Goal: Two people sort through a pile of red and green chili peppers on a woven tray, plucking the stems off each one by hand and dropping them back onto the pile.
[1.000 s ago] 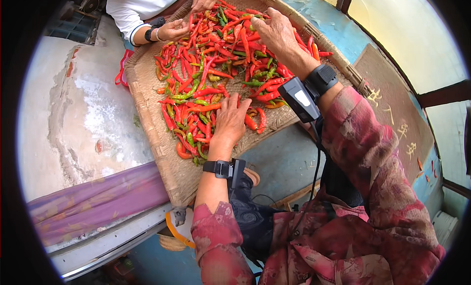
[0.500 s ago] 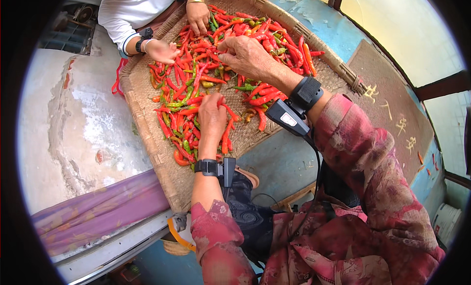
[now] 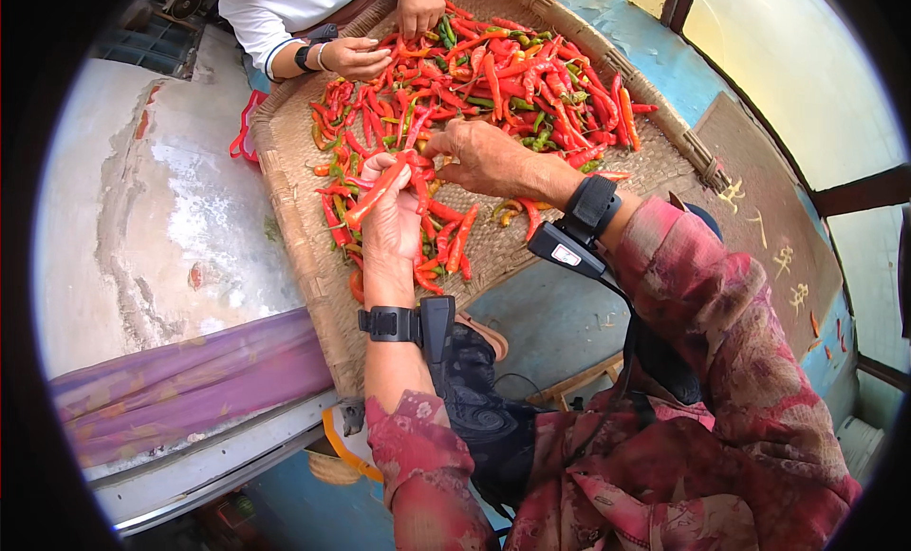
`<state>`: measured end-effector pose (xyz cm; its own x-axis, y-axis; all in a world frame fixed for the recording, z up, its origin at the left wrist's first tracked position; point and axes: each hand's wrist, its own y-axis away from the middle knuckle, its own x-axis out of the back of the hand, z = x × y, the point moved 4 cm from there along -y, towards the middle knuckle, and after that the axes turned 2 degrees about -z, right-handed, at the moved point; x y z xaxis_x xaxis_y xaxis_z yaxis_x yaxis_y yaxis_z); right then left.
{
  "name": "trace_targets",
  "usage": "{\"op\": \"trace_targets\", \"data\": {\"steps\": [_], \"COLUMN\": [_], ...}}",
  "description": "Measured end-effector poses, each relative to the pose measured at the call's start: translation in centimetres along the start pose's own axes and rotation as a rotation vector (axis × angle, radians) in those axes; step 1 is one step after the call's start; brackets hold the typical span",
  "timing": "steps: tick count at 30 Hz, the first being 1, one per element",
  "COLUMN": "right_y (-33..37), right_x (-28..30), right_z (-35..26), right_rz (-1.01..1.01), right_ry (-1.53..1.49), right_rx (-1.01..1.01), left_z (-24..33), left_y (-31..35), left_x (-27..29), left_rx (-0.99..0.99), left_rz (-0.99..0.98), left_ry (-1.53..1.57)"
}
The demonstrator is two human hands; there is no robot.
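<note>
My left hand [image 3: 391, 224] is turned palm up over the near part of a woven tray [image 3: 302, 266], its fingers curled round a red chili pepper [image 3: 376, 195]. Just right of its fingertips is my right hand [image 3: 489, 159], with the fingers bent and the thumb drawn in. Whatever lies between those fingers is too small to make out. Under and beyond both hands spreads a pile of chili peppers [image 3: 550, 81], mostly red with some green and orange ones. Several more red peppers [image 3: 454, 242] lie right beside my left wrist.
Across the tray, a co-worker in a white sleeve [image 3: 261, 19] has one hand [image 3: 356, 57] by the pile and the other hand [image 3: 418, 8] on the peppers. A purple cloth [image 3: 190, 371] covers a ledge at left. A brown board [image 3: 759, 209] lies at right.
My left hand has turned palm up and lifted a red chili pepper. My right hand has come nearer, down toward it. The co-worker's hand at the tray's left has moved right.
</note>
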<state>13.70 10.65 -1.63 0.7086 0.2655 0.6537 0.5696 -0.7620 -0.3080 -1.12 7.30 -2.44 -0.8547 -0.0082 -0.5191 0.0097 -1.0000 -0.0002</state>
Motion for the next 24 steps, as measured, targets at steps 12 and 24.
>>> {"op": "trace_targets", "data": {"steps": [12,24], "right_y": [-0.2,-0.4], "right_x": [0.4,6.3], "right_z": [-0.2,3.8], "right_rz": [-0.141,0.368], "right_ry": [-0.231,-0.087], "right_rx": [0.035,-0.148], "left_z": [1.2,1.5], "left_y": [0.9,0.8], "left_x": [1.7,-0.7], "left_rx": [0.053,0.055], "left_rz": [-0.031,-0.158], "left_ry": [0.079,0.481]}}
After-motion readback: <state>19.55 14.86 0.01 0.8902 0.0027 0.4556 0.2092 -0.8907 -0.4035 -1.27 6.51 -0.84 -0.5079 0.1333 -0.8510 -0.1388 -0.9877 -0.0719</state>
